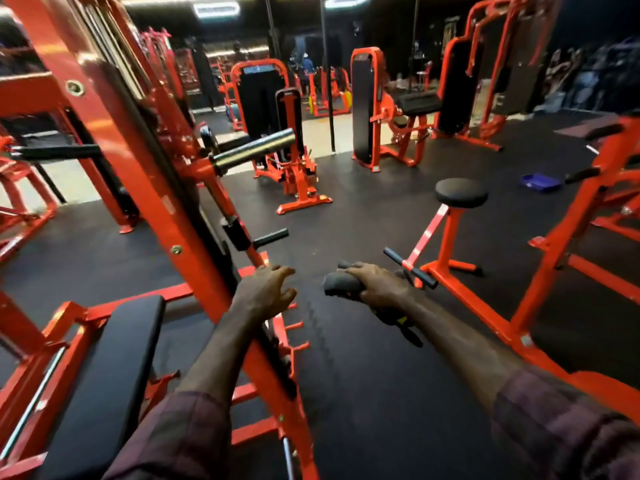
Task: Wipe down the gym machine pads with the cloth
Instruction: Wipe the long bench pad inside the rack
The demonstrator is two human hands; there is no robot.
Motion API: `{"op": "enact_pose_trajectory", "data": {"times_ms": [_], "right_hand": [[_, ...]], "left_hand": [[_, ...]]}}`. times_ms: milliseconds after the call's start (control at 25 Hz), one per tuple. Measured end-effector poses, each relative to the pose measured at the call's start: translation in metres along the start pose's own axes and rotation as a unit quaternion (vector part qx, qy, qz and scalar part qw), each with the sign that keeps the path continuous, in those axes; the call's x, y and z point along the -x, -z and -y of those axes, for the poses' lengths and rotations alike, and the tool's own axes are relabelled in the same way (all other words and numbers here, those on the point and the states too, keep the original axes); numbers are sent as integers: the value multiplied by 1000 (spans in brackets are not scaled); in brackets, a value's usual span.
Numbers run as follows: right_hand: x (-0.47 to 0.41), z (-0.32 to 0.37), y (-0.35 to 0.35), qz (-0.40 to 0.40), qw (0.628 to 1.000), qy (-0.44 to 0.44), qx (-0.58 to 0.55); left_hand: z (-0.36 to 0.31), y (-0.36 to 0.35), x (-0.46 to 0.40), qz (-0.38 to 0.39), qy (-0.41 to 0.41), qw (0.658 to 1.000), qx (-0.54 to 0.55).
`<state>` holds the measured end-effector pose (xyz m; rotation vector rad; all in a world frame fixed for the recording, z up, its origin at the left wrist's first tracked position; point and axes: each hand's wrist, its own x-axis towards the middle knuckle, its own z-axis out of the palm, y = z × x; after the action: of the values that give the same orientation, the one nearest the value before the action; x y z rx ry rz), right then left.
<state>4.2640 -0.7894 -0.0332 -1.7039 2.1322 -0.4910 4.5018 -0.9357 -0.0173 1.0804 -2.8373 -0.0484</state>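
My right hand is closed on a bunched dark grey cloth, held in the air above the black rubber floor. A dark object with a yellow mark shows under my right wrist. My left hand is empty, fingers spread, hovering beside the slanted red frame post of the machine on my left. That machine's long black bench pad lies at the lower left, below and left of my left forearm. A round black seat pad on a red stand sits ahead and to the right.
Red machines stand all around: a weight sleeve bar juts out at the upper left, upright black back pads stand farther back, and a red frame rises on the right. A blue tray lies on the floor. Black floor stretches ahead between my hands.
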Motion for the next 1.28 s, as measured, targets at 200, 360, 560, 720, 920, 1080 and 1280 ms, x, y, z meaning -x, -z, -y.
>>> {"op": "enact_pose_trajectory", "data": {"times_ms": [200, 360, 560, 720, 920, 1080, 1280], "right_hand": [[-72, -89, 75, -15, 998, 35, 58], [-146, -151, 124, -35, 997, 32, 61], [-278, -233, 151, -6, 998, 31, 55], [-422, -305, 175, -9, 998, 28, 51], [-599, -357, 230, 1, 998, 21, 55], [-727, -387, 267, 5, 997, 29, 66], [-922, -432, 293, 25, 994, 66, 79]], "left_hand": [[-40, -12, -114, -30, 41, 999, -2], [-55, -17, -207, -33, 49, 998, -21], [-31, -57, -351, -21, 60, 997, -45], [2, -93, -501, 5, 72, 997, -39], [45, -84, -693, 1, 77, 996, -45], [70, -78, -832, -30, 67, 996, -43], [126, -111, -1003, -42, 92, 994, -49]]}}
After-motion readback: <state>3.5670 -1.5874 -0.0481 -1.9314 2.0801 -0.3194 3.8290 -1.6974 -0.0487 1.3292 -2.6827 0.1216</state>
